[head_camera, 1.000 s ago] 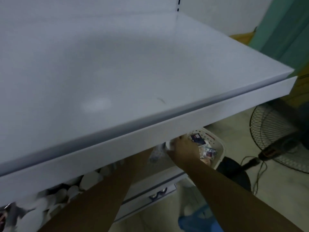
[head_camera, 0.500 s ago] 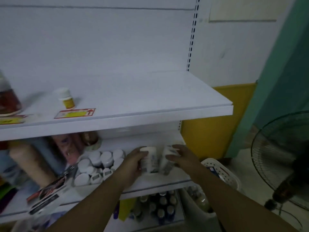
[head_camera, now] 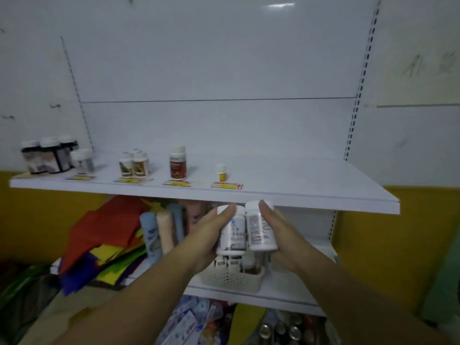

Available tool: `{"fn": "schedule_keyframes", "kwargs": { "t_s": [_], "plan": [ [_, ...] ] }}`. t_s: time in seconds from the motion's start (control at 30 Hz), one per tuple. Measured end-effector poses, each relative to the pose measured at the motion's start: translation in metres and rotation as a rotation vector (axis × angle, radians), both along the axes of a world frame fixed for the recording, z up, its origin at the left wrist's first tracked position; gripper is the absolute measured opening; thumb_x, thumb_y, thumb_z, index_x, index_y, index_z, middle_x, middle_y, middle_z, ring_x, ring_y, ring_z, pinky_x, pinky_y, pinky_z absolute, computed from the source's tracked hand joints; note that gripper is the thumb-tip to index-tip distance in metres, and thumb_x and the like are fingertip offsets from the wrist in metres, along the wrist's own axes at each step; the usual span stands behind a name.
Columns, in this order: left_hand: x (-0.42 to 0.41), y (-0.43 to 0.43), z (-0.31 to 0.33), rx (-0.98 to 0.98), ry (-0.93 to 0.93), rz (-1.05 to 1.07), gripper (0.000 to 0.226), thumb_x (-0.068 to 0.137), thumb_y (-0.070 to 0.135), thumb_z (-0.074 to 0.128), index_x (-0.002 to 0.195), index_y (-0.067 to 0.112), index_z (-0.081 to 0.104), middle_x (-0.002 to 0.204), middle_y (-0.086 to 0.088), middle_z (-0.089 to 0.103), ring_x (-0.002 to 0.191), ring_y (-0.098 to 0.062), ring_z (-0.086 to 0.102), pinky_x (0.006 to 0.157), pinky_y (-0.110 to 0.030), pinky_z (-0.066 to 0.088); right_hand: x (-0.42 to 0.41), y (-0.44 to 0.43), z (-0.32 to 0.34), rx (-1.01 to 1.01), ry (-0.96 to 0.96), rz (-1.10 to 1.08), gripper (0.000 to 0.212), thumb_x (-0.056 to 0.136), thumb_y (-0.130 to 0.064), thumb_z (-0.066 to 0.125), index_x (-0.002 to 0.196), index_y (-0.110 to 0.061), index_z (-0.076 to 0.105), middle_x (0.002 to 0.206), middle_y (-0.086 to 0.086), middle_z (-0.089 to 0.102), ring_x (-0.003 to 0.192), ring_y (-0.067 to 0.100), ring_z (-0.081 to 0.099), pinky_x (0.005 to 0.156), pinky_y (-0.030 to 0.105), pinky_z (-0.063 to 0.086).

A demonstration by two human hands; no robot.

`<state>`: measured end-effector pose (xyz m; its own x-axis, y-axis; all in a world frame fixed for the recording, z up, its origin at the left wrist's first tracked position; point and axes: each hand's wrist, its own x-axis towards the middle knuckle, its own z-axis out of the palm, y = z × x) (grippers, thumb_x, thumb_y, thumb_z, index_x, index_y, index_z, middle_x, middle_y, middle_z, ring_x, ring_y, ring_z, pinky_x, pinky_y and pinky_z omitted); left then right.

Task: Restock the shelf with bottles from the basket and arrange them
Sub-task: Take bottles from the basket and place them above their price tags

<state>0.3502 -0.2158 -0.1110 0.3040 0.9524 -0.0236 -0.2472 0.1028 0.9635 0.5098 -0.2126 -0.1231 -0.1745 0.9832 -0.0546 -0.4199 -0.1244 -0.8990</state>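
1. The white shelf (head_camera: 286, 188) spans the frame, its right half bare and its front edge just above the hands
2. Below it, a lower shelf (head_camera: 286, 292) carries a heap of coloured fabric (head_camera: 99, 240) on the left, some pale rolled items (head_camera: 159, 232) standing beside it, and a small white perforated basket (head_camera: 231, 278) under the hands
3. The left hand (head_camera: 209, 240) is wrapped around a white bottle (head_camera: 232, 232), fingertips reaching up to its cap, held upright just below the shelf's front edge
4. The right hand (head_camera: 286, 240) grasps a second white bottle (head_camera: 261, 227), touching the first one side by side, its cap level with the shelf edge
5. On the shelf's left end stands a cluster of dark-labelled jars (head_camera: 47, 155), with a smaller grey jar (head_camera: 83, 161) just beside them
6. Further right come a tight group of white-capped bottles (head_camera: 134, 164), then a single red-labelled bottle (head_camera: 178, 163)
7. Smallest is a tiny yellow bottle (head_camera: 221, 172), standing alone behind a yellow price tag (head_camera: 227, 186) on the shelf front
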Motion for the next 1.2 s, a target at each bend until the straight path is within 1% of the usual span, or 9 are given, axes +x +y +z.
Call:
{"fn": "schedule_keyframes", "kwargs": {
  "t_s": [0.1, 0.23, 0.4, 0.47, 0.6, 0.87, 0.97, 1.1, 1.2],
  "plan": [
    [-0.032, -0.007, 0.018, 0.027, -0.034, 0.015, 0.036, 0.086, 0.035, 0.055, 0.116, 0.015, 0.062, 0.109, -0.013, 0.072, 0.098, -0.029, 0.069, 0.074, -0.043, 0.058, -0.025, 0.001, 0.011, 0.07, 0.0, 0.028, 0.07, 0.069, -0.041, 0.071, 0.126, -0.005, 0.052, 0.119, 0.022, 0.064, 0.106, 0.038, 0.064, 0.081, 0.05, 0.055],
    [-0.071, -0.006, 0.033, 0.046, -0.07, 0.046, 0.05, 0.076, 0.036, 0.059, 0.121, 0.013, 0.059, 0.11, -0.016, 0.07, 0.096, -0.03, 0.069, 0.071, -0.041, 0.058, -0.061, 0.009, 0.022, 0.02, 0.077, 0.081, 0.042, 0.089, -0.04, 0.05, 0.111, -0.008, 0.064, 0.097, 0.016, 0.073, 0.087, 0.03, 0.069, 0.079, 0.043, 0.054],
    [-0.136, 0.004, 0.042, 0.071, -0.069, 0.091, 0.051, 0.079, 0.034, 0.057, 0.121, 0.007, 0.058, 0.117, -0.02, 0.067, 0.109, -0.035, 0.063, 0.086, -0.047, 0.054, -0.133, 0.025, 0.038, 0.073, -0.035, 0.118, 0.065, 0.068, -0.059, 0.059, 0.113, -0.012, 0.065, 0.109, 0.017, 0.071, 0.104, 0.034, 0.065, 0.098, 0.052, 0.047],
    [-0.169, 0.012, 0.046, 0.089, -0.066, 0.106, 0.042, 0.082, 0.03, 0.055, 0.117, 0.006, 0.061, 0.115, -0.019, 0.068, 0.108, -0.032, 0.064, 0.089, -0.045, 0.053, -0.165, 0.033, 0.042, 0.112, -0.057, 0.122, 0.074, 0.063, -0.056, 0.065, 0.122, -0.011, 0.06, 0.117, 0.019, 0.067, 0.109, 0.036, 0.063, 0.094, 0.051, 0.05],
    [-0.233, 0.028, 0.053, 0.118, -0.037, 0.143, 0.041, 0.083, 0.028, 0.058, 0.121, 0.012, 0.059, 0.115, -0.015, 0.069, 0.104, -0.028, 0.066, 0.089, -0.045, 0.054, -0.22, 0.048, 0.05, 0.214, -0.018, 0.086, 0.053, 0.072, -0.039, 0.06, 0.114, -0.007, 0.059, 0.109, 0.021, 0.069, 0.093, 0.033, 0.068, 0.073, 0.043, 0.057],
    [-0.318, 0.064, 0.059, 0.161, 0.001, 0.197, 0.024, 0.09, 0.02, 0.055, 0.112, 0.018, 0.063, 0.106, -0.01, 0.072, 0.094, -0.022, 0.069, 0.086, -0.043, 0.054, -0.299, 0.085, 0.054, 0.222, -0.022, 0.086, 0.05, 0.079, -0.037, 0.056, 0.118, -0.005, 0.06, 0.113, 0.02, 0.069, 0.108, 0.037, 0.064, 0.096, 0.056, 0.046],
    [-0.338, 0.082, 0.058, 0.172, 0.039, 0.227, 0.025, 0.085, 0.02, 0.059, 0.109, 0.017, 0.065, 0.098, -0.01, 0.074, 0.088, -0.022, 0.069, 0.084, -0.04, 0.054, -0.319, 0.103, 0.054, 0.209, -0.089, 0.071, 0.056, 0.079, -0.044, 0.056, 0.123, -0.009, 0.057, 0.115, 0.018, 0.068, 0.109, 0.034, 0.064, 0.098, 0.056, 0.046],
    [-0.36, 0.108, 0.064, 0.188, 0.098, 0.25, 0.035, 0.072, 0.028, 0.065, 0.106, 0.017, 0.067, 0.097, -0.009, 0.075, 0.092, -0.022, 0.069, 0.085, -0.039, 0.054, -0.344, 0.125, 0.062, 0.332, -0.27, 0.013, 0.035, 0.09, -0.04, 0.052, 0.117, -0.019, 0.059, 0.111, 0.006, 0.071, 0.103, 0.022, 0.068, 0.093, 0.047, 0.052],
    [-0.376, 0.132, 0.075, 0.222, 0.147, 0.329, 0.028, 0.082, 0.021, 0.063, 0.109, 0.011, 0.065, 0.09, -0.007, 0.073, 0.087, -0.023, 0.067, 0.086, -0.041, 0.052, -0.358, 0.145, 0.077, 0.432, -0.4, -0.021, 0.029, 0.088, -0.036, 0.057, 0.111, -0.019, 0.059, 0.108, 0.006, 0.07, 0.097, 0.019, 0.069, 0.085, 0.037, 0.057]
  ]
}}
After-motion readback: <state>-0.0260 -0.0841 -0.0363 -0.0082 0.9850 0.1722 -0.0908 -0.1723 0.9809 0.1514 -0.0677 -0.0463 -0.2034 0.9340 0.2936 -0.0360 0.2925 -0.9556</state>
